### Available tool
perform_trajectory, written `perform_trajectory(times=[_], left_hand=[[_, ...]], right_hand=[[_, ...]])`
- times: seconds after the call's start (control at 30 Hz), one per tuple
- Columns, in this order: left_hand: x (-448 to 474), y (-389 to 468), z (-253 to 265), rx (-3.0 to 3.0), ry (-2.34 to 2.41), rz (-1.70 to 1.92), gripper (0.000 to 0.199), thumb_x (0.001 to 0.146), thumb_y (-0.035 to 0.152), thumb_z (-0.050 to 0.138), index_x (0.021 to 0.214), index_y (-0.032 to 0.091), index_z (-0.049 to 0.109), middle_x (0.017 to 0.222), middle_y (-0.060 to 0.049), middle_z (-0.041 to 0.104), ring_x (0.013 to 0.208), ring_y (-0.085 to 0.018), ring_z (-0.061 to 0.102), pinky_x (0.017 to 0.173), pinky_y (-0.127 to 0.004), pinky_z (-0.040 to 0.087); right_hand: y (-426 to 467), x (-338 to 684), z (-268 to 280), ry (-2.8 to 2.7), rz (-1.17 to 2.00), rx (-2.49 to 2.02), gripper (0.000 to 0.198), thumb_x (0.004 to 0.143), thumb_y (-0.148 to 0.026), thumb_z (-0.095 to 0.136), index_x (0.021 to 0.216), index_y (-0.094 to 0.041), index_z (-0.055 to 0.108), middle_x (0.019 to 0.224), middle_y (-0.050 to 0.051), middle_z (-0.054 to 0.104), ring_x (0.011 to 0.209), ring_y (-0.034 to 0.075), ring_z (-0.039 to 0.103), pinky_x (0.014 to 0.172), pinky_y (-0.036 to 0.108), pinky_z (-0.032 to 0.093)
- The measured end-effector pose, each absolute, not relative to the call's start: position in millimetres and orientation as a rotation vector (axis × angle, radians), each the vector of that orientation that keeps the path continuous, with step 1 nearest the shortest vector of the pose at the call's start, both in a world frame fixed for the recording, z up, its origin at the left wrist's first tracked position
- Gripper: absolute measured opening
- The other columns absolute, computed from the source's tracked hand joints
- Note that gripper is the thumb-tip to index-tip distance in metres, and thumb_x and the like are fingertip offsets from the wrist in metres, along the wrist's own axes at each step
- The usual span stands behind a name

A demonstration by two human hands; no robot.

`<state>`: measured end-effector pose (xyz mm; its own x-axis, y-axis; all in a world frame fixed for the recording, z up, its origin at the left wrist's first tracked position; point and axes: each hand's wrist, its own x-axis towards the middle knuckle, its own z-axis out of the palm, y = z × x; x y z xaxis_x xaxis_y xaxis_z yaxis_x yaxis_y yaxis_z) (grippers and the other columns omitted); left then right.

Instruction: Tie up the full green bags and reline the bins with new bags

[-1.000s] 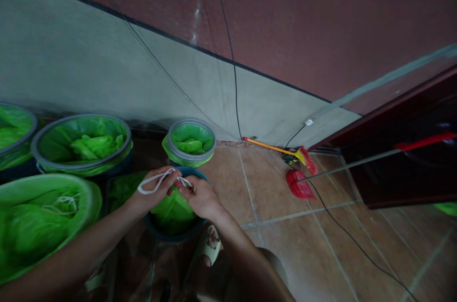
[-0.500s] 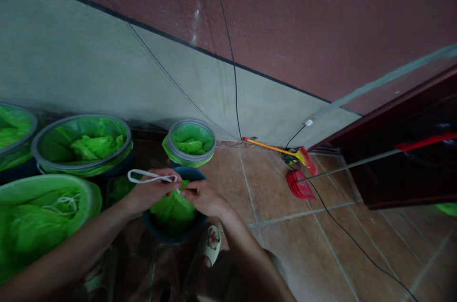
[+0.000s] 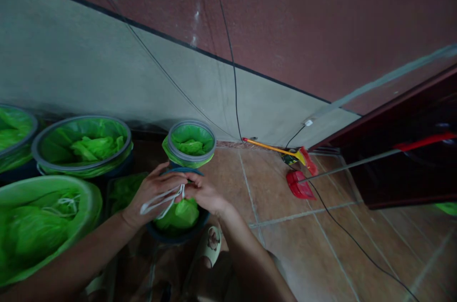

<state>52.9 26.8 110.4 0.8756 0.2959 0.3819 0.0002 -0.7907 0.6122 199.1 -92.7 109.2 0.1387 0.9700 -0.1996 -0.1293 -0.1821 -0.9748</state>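
A green plastic bag (image 3: 182,215) sits inside a dark blue bin (image 3: 178,241) in front of me. A white drawstring (image 3: 162,202) hangs in a long loop at its top. My left hand (image 3: 152,195) has its fingers closed at the drawstring, stretched toward the other hand. My right hand (image 3: 207,194) meets it above the bin, thumb and fingers pinched at the same spot. The hands hide the bag's neck and their fingertips. Just behind the hands stands a small grey-rimmed bin (image 3: 193,155) with a green liner.
Several green-lined bins stand left, including a grey-rimmed bin (image 3: 82,167) and a larger bin (image 3: 93,202) holding a bag with white string. Along the wall (image 3: 200,78) lies a yellow-handled brush (image 3: 274,147). A red dustpan (image 3: 300,185) and black cable (image 3: 342,227) are to the right.
My left hand has turned and its fingers have come across to my right hand. The drawstring loop has swung down from sticking out left. My right hand has risen slightly.
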Motion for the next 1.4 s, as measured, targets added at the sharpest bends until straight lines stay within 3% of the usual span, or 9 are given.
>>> perform_trajectory(times=[0.17,0.33,0.5,0.6,0.7,0.9,1.07,1.23,1.4], left_hand=[[55.3,26.2,109.7,2.394,0.358,0.635,0.028,0.085,0.033,0.056,0.102,0.029,0.078,0.118,-0.005,0.076,0.108,-0.025,0.068,0.117,-0.048,0.025],[56.3,25.4,109.7,2.424,0.464,0.517,0.033,0.086,0.032,0.051,0.108,0.027,0.076,0.118,-0.009,0.076,0.111,-0.03,0.067,0.114,-0.053,0.024],[54.9,24.9,112.9,2.355,0.683,0.456,0.021,0.079,0.033,0.056,0.082,0.024,0.074,0.096,-0.008,0.077,0.095,-0.029,0.069,0.1,-0.045,0.038],[56.6,30.4,115.8,2.086,0.933,0.327,0.021,0.072,0.037,0.059,0.059,0.022,0.067,0.064,-0.005,0.067,0.066,-0.024,0.062,0.071,-0.035,0.043],[62.0,30.0,121.1,1.632,1.034,0.302,0.023,0.067,0.038,0.059,0.056,0.02,0.067,0.05,-0.002,0.056,0.054,-0.019,0.052,0.058,-0.03,0.037],[71.7,11.4,130.2,1.126,0.844,0.31,0.031,0.065,0.045,0.066,0.055,0.017,0.058,0.06,-0.002,0.062,0.048,-0.01,0.046,0.05,-0.025,0.036],[72.5,10.2,128.7,1.279,0.726,0.304,0.025,0.059,0.037,0.073,0.074,0.016,0.069,0.066,-0.001,0.064,0.061,-0.014,0.054,0.06,-0.026,0.042],[73.4,10.6,121.9,1.552,0.613,0.219,0.025,0.061,0.043,0.073,0.065,0.019,0.068,0.059,0.0,0.061,0.058,-0.015,0.052,0.058,-0.027,0.041],[73.4,9.9,123.7,1.554,0.609,0.293,0.033,0.069,0.053,0.068,0.067,0.02,0.066,0.06,0.001,0.062,0.056,-0.014,0.051,0.057,-0.026,0.043]], right_hand=[[-92.0,200.2,117.8,-0.83,1.211,-1.473,0.012,0.082,-0.023,0.062,0.087,-0.017,0.071,0.074,0.0,0.069,0.069,0.012,0.059,0.071,0.023,0.046],[-94.6,201.0,124.6,-1.15,0.603,-2.019,0.02,0.093,-0.024,0.053,0.092,-0.022,0.073,0.094,0.004,0.073,0.09,0.018,0.065,0.085,0.028,0.047],[-102.4,210.8,125.9,-1.317,0.27,-2.544,0.029,0.092,-0.011,0.046,0.093,-0.019,0.074,0.107,0.015,0.071,0.102,0.026,0.064,0.084,0.034,0.046],[-105.7,220.3,126.1,-1.272,0.377,-2.529,0.023,0.089,-0.013,0.052,0.087,-0.017,0.074,0.101,0.015,0.072,0.098,0.025,0.065,0.085,0.034,0.046],[-107.2,225.9,124.8,-1.25,0.641,-2.274,0.017,0.089,-0.017,0.055,0.081,-0.019,0.07,0.087,0.007,0.072,0.084,0.018,0.065,0.078,0.028,0.046],[-106.5,222.8,126.2,-1.207,0.949,-1.822,0.037,0.097,-0.041,0.049,0.071,-0.017,0.059,0.066,-0.002,0.057,0.062,0.01,0.054,0.06,0.021,0.04],[-104.4,213.5,143.9,-1.322,0.741,-1.699,0.041,0.092,-0.043,0.059,0.059,-0.018,0.055,0.078,0.0,0.057,0.08,0.012,0.056,0.074,0.024,0.043],[-101.1,204.4,145.7,-1.251,0.733,-1.66,0.033,0.088,-0.045,0.066,0.068,-0.018,0.065,0.11,0.005,0.061,0.1,0.015,0.061,0.08,0.024,0.048],[-96.8,202.6,122.7,-0.913,1.121,-1.676,0.042,0.098,-0.057,0.043,0.107,-0.02,0.061,0.08,0.0,0.064,0.056,0.01,0.059,0.051,0.021,0.048]])
